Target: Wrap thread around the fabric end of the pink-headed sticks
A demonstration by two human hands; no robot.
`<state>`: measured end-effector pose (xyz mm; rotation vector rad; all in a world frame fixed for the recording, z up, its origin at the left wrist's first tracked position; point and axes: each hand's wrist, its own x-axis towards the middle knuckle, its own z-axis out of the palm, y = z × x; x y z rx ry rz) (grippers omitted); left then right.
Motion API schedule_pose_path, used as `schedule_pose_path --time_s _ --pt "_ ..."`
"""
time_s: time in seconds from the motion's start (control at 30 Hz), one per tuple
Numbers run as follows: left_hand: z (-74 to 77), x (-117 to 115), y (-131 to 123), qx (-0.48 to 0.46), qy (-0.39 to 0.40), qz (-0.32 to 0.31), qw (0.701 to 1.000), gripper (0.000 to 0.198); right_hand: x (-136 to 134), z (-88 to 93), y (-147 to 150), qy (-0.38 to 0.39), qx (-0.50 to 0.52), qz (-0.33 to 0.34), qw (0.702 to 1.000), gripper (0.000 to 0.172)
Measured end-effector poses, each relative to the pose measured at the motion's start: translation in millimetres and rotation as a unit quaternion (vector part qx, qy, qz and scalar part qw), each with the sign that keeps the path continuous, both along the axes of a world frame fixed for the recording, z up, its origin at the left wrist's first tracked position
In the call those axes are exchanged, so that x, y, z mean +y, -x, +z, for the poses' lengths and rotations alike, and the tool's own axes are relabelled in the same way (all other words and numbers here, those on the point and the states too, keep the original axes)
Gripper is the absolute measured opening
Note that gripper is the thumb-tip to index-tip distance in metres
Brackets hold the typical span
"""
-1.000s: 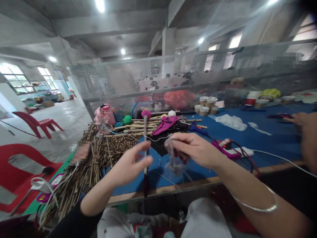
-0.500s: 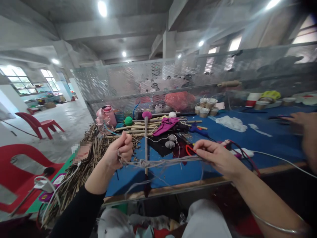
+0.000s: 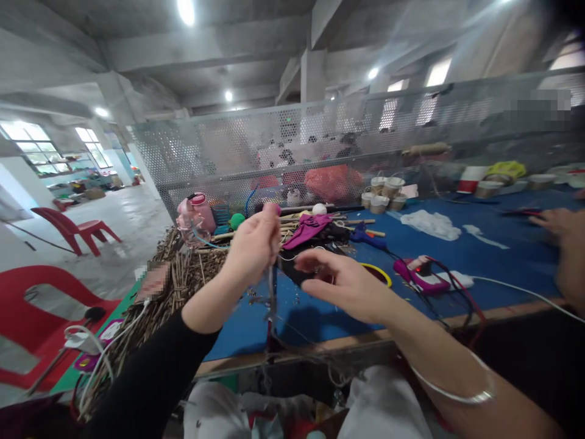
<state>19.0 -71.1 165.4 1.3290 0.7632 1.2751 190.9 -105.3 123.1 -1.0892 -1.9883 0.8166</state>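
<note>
My left hand point(image 3: 255, 245) is closed, in front of an upright stick topped by a pink ball point(image 3: 276, 209), most of which it covers. From under that fist thin grey yarn point(image 3: 269, 312) hangs in loose strands over the table edge toward my lap. My right hand point(image 3: 350, 285) is open beside it, thumb and fingers apart with nothing visible between them. Behind my right wrist part of a yellow loop point(image 3: 382, 274) shows on the blue table. A magenta cloth point(image 3: 308, 230) lies beyond my right fingers, by a black cloth partly hidden by that hand.
Bundled twigs point(image 3: 180, 274) cover the table's left side. A pink jug point(image 3: 201, 213) and green ball point(image 3: 236, 221) stand behind. To the right are a purple power strip point(image 3: 421, 277) with cables, white plastic point(image 3: 430, 224), small pots point(image 3: 386, 190) and a co-worker's hand point(image 3: 560, 222).
My left hand has risen and moved right to the stick. My right hand has let go of the yarn, opened and moved left. The yarn, stretched between both hands before, now hangs down.
</note>
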Motion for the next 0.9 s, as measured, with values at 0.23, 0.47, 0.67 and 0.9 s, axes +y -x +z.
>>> schedule_pose_path --time_s 0.23,0.47,0.67,0.9 --pt "5.7 12 14 0.249 -0.152 -0.019 0.956 0.028 34 18.7 23 0.137 0.274 0.096 0.947 0.019" --pt "-13.0 16 56 0.308 -0.116 0.056 0.943 0.009 18 41.2 -33 0.138 0.324 0.053 0.934 0.022" --pt "-9.3 -4 12 0.224 -0.153 0.059 0.961 0.017 24 11.3 18 0.149 0.172 0.108 0.968 0.023" --pt "-11.9 -1 17 0.264 -0.186 0.087 0.942 0.030 21 -9.6 42 0.237 0.311 0.123 0.912 0.020"
